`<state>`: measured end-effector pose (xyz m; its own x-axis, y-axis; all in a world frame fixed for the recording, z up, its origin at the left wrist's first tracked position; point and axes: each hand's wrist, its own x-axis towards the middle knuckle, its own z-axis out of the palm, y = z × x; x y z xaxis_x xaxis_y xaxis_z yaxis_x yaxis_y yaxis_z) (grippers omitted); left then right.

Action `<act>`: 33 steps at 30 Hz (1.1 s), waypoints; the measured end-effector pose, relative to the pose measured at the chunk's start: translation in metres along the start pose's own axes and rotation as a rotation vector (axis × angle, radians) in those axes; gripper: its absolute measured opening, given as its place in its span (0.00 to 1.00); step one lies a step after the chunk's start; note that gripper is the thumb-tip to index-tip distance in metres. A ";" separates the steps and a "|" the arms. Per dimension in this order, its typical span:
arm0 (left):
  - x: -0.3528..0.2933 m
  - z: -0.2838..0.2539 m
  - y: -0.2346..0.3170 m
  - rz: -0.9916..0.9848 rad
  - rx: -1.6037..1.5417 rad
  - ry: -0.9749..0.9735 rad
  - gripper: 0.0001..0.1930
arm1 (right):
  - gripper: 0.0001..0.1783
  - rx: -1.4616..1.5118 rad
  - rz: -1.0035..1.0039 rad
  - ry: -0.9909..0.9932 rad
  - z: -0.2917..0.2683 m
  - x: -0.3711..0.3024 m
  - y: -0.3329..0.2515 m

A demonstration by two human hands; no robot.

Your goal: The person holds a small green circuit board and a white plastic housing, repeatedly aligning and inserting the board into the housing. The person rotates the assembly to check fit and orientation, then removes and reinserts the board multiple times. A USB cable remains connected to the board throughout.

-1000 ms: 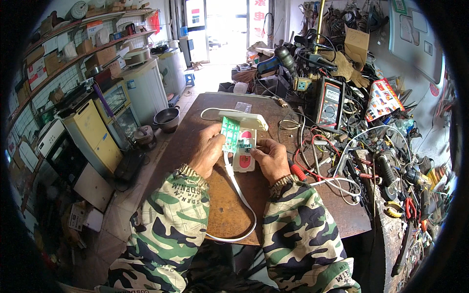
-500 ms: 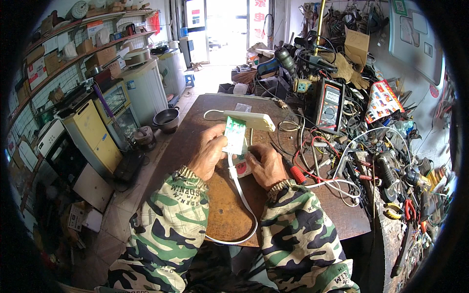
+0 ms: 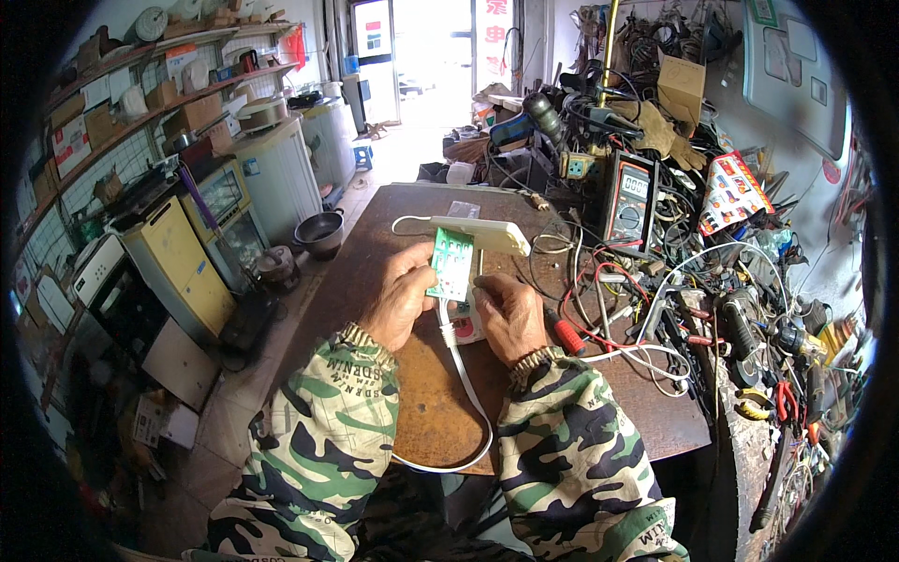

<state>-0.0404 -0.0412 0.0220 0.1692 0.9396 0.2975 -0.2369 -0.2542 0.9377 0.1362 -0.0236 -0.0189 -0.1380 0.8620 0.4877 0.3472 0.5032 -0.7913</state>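
My left hand (image 3: pixel 405 292) is closed on the edge of a small green circuit board (image 3: pixel 453 264) and holds it tilted up above the wooden table. A white cable (image 3: pixel 459 361) runs down from the board's lower end and curves across the tabletop. My right hand (image 3: pixel 510 317) is just right of the board, its thumb and fingers pinched together. A thin, pale upright line shows above those fingertips; whether they grip it I cannot make out. Behind the board is a long white plastic housing (image 3: pixel 496 235), with a thin white wire (image 3: pixel 408 221) looping from its left end.
The brown wooden table (image 3: pixel 421 412) has a red-handled probe (image 3: pixel 567 337) and tangled leads on its right. A digital multimeter (image 3: pixel 629 204) stands upright there, beside heaped tools and cables. On the floor at left are a dark pot (image 3: pixel 319 231) and old appliances.
The circuit board has turned in my left hand, and its face now shows green with less glare. My right hand has barely moved.
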 end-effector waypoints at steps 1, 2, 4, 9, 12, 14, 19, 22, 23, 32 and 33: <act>0.001 0.001 0.000 -0.007 0.000 -0.015 0.19 | 0.12 0.021 -0.005 0.008 -0.001 0.000 -0.001; 0.002 0.000 0.000 -0.015 0.000 -0.029 0.20 | 0.11 0.044 -0.011 0.015 -0.002 0.000 -0.004; 0.002 0.001 0.000 -0.029 -0.008 -0.031 0.20 | 0.10 0.088 -0.004 0.010 -0.003 0.000 -0.004; 0.002 0.002 -0.002 -0.057 -0.038 -0.022 0.23 | 0.09 0.162 0.047 -0.027 -0.002 0.002 -0.001; 0.003 0.000 -0.004 -0.042 -0.101 -0.059 0.24 | 0.09 0.179 0.068 -0.012 -0.003 0.001 -0.008; 0.002 0.002 -0.002 -0.035 -0.120 -0.071 0.25 | 0.09 0.193 0.069 -0.002 -0.005 0.000 -0.013; 0.002 0.001 -0.002 -0.026 -0.123 -0.098 0.26 | 0.09 0.198 0.057 0.010 -0.007 0.001 -0.015; 0.002 0.001 -0.002 -0.028 -0.118 -0.101 0.27 | 0.09 0.163 0.014 0.039 -0.001 0.002 -0.004; 0.002 0.000 -0.004 -0.028 -0.119 -0.106 0.27 | 0.09 0.155 0.014 0.043 -0.002 0.002 -0.003; 0.003 0.001 -0.006 -0.016 -0.128 -0.116 0.26 | 0.10 0.175 -0.008 0.054 0.001 0.004 0.004; 0.003 0.001 -0.006 -0.006 -0.133 -0.112 0.25 | 0.10 0.177 -0.005 0.052 0.000 0.003 0.002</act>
<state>-0.0373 -0.0367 0.0174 0.2751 0.9075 0.3173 -0.3589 -0.2092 0.9096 0.1360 -0.0195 -0.0191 -0.0900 0.8575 0.5065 0.1776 0.5142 -0.8391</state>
